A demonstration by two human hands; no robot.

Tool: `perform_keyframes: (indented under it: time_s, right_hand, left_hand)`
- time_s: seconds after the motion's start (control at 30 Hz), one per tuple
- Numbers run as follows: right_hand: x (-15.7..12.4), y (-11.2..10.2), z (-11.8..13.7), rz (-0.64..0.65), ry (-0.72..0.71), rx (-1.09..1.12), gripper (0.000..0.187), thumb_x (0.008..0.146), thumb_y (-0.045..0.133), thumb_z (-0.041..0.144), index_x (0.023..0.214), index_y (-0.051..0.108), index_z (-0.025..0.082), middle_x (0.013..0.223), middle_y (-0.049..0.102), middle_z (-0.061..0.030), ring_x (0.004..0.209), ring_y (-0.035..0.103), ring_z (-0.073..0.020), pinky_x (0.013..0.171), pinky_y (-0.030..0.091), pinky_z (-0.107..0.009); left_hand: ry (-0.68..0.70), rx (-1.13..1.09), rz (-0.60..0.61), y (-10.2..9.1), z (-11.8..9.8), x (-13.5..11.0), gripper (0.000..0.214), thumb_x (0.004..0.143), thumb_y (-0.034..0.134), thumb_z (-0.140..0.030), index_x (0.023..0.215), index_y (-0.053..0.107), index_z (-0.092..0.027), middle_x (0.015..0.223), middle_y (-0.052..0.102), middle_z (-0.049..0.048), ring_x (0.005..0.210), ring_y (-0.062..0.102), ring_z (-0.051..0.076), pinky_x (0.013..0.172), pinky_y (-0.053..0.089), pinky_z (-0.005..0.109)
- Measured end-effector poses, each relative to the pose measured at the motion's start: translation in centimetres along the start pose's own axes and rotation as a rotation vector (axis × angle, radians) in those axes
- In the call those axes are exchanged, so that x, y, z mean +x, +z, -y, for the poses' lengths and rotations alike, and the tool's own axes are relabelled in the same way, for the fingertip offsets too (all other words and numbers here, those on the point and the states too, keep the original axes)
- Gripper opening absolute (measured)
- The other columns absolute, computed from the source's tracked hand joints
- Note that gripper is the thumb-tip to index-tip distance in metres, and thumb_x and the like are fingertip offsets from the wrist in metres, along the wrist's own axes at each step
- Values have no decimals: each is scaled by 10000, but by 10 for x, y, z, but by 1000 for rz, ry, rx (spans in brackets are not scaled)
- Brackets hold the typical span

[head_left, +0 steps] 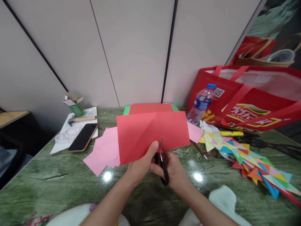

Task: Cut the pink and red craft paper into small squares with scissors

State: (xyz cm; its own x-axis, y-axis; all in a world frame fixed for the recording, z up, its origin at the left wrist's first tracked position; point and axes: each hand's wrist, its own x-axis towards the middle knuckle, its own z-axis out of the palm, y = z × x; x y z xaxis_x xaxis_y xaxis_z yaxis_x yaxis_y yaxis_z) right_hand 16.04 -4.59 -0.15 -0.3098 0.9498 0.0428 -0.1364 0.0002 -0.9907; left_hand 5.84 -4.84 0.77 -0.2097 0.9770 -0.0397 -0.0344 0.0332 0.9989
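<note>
My left hand pinches the lower edge of a creased red paper sheet and holds it up above the green marble table. My right hand is closed around black-handled scissors. The blades point up into the sheet's bottom edge, where a short cut shows. Pink paper sheets lie flat on the table behind and to the left of the red sheet.
A stack of red and green paper lies by the wall. At the left are a phone, a hammer, bead bracelets and a small green box. A water bottle, a red bag and a chain of coloured folded paper lie right.
</note>
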Motion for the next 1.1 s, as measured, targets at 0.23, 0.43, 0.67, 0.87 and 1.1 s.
perform_keyframes:
  time_s: [0.23,0.43,0.67,0.87,1.1]
  right_hand:
    - [0,-2,-7,12,-6,-8,384,553,739,393,738,477,184,617,507,19,554,445,-124,531,403,-247]
    - [0,-2,-2,21,11,-49,389,529,739,429,695,486,184,579,473,33,532,425,-119,499,391,-240]
    - [-1,-2,-3,28,17,-13,378,538,744,388,717,486,178,604,491,30,542,420,-115,511,385,-237]
    - [-1,-3,-9,20,30,-23,375,573,720,412,775,519,167,678,553,-6,591,479,-137,508,400,-233]
    - [-1,-3,-7,-16,13,-62,327,564,730,388,690,511,180,548,476,40,492,417,-104,455,362,-217]
  left_hand:
    - [0,54,-17,-1,-7,-1,324,671,601,-481,766,643,-174,823,664,66,808,608,209,756,484,331]
    - [-13,97,-49,-1,-7,-1,339,661,607,-487,790,647,-176,843,666,71,812,610,215,758,482,338]
    - [12,87,-53,0,-8,-1,325,669,606,-475,821,651,-191,892,665,63,856,601,203,788,469,320]
    - [-6,58,-32,0,-9,-1,309,671,602,-474,781,648,-189,832,669,53,806,610,197,754,480,314]
    - [16,97,-44,0,-6,-1,301,680,590,-473,750,631,-184,845,667,60,835,611,211,774,477,328]
